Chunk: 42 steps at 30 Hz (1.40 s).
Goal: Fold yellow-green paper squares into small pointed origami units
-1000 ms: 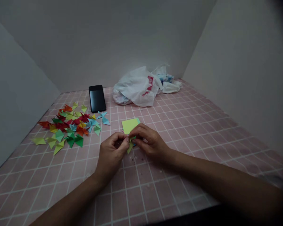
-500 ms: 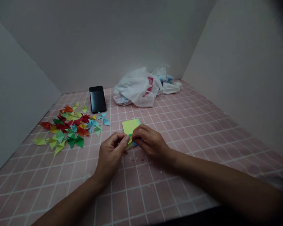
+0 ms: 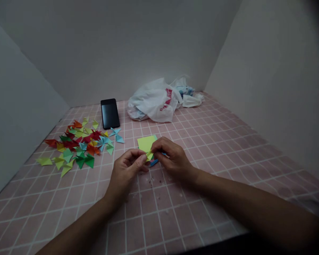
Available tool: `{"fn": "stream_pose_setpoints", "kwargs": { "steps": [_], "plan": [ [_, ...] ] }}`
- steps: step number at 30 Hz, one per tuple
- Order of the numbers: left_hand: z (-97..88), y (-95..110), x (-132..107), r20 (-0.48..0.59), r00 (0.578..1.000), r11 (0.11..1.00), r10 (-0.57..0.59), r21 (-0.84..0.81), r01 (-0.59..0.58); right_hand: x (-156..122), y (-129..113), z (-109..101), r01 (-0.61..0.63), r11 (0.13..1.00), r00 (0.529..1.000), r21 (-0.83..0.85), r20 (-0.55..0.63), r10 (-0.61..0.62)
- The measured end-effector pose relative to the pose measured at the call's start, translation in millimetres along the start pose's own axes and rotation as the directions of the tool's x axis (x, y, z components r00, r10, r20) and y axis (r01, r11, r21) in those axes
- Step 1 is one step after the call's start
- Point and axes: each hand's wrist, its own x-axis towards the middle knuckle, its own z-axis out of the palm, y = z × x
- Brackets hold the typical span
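Observation:
Between my two hands is a small folded piece of yellow paper (image 3: 149,155). My left hand (image 3: 129,166) pinches its left side between thumb and fingers, and my right hand (image 3: 172,157) grips its right side. Fingers cover much of the paper, so its exact shape is hard to make out. Just behind it lies a stack of square coloured paper (image 3: 146,143), a yellow sheet on top and green and blue edges showing beneath, partly hidden by my right hand.
Folded paper pieces (image 3: 79,141) in red, orange, yellow, green and blue spread over the left of the pink checked cloth (image 3: 154,219). A black phone (image 3: 110,114) lies behind them. A white plastic bag (image 3: 154,101) rests by the back wall, beside a patterned bundle (image 3: 186,90).
My right hand has shifted slightly right, and the folded yellow paper now shows more plainly between my fingertips. More of the blue edge under my right hand is visible.

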Motion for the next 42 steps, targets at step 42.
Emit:
{"fn": "stream_pose_setpoints", "kwargs": {
  "steps": [42],
  "plan": [
    [8.1,0,3,-0.043,0.978,0.933,-0.202,-0.311,0.179,-1,-4,9,-0.557,0.694,0.829,0.456,0.249,0.502]
  ]
}}
